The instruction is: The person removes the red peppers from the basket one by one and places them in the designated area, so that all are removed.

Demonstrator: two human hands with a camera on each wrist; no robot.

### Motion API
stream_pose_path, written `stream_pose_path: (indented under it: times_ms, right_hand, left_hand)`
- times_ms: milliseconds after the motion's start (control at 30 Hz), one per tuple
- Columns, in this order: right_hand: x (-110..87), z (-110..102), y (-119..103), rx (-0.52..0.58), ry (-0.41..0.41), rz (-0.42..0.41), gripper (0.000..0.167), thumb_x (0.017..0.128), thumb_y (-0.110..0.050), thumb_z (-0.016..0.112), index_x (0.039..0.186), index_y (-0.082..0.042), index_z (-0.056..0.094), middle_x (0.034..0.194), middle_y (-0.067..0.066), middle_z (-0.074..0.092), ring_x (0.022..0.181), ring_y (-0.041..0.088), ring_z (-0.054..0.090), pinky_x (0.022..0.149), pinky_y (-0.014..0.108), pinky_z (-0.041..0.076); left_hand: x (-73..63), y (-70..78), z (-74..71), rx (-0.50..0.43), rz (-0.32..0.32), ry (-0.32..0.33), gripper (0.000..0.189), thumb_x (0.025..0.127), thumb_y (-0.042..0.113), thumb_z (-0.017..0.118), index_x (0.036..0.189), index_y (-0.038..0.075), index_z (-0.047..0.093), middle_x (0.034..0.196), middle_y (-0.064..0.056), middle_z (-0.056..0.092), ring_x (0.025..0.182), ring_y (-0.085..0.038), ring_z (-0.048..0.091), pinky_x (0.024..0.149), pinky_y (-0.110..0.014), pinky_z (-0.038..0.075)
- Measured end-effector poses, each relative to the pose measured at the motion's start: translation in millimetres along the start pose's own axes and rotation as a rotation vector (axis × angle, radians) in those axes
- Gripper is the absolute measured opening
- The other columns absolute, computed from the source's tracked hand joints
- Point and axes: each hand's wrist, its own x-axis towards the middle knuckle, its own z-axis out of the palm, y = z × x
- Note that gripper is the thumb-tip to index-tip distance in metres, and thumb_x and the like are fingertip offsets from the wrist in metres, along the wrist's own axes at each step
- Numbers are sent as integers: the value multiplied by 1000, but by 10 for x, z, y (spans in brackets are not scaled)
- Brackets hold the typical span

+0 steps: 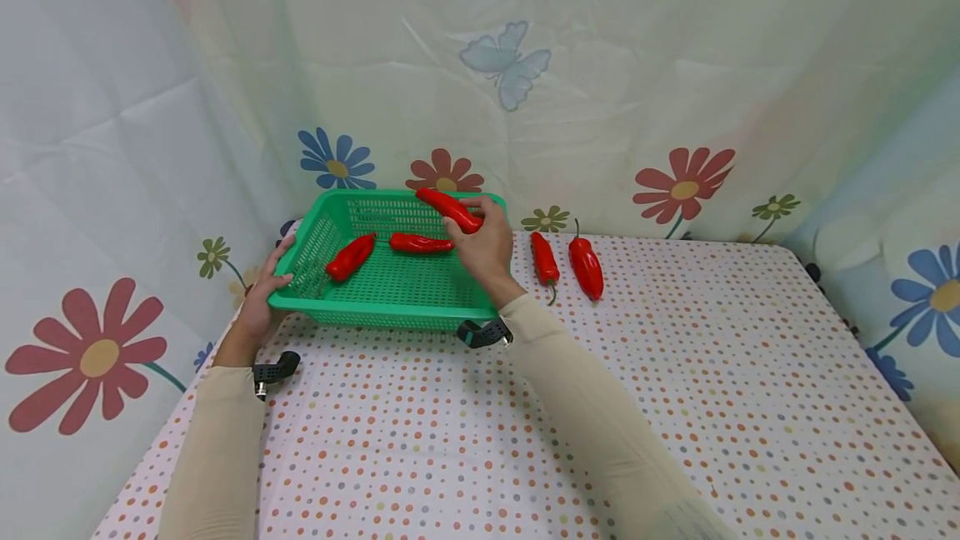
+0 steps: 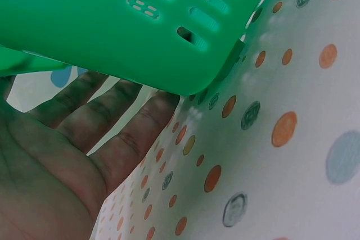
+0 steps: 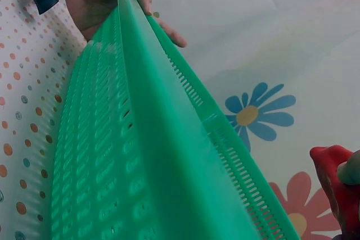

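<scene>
My left hand grips the left side of a green plastic basket, thumb over the rim. In the left wrist view its straight fingers reach under the basket's corner. My right hand pinches a red chili pepper between thumb and fingers, held above the basket's right part. The right wrist view catches part of this pepper at its right edge. Inside the basket lie two more red peppers, one at the left and one near the middle.
Two red peppers lie on the dotted tablecloth right of the basket, one nearer it and one farther right. A flowered curtain hangs close behind the basket and along both sides of the table.
</scene>
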Motion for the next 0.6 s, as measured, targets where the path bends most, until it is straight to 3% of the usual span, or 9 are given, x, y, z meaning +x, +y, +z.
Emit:
stream_pose_path:
  times_ms: [200, 600]
  right_hand:
    - [10, -33, 43, 7, 8, 8, 38, 87, -30, 75, 120, -14, 63, 114, 9, 63, 97, 24, 60, 76, 38, 56]
    - [34, -115, 94, -4, 17, 36, 38, 88, -30, 74, 121, -14, 62, 112, 11, 62, 95, 25, 59, 75, 39, 55]
  left_hand:
    - [-8, 15, 7, -1, -10, 4, 59, 104, 22, 25, 158, 39, 6, 164, -11, -3, 136, -32, 25, 88, -22, 47]
    - [-3, -6, -11, -4, 2, -4, 59, 104, 23, 25, 158, 39, 6, 163, -11, -1, 128, -21, 33, 88, -22, 47]
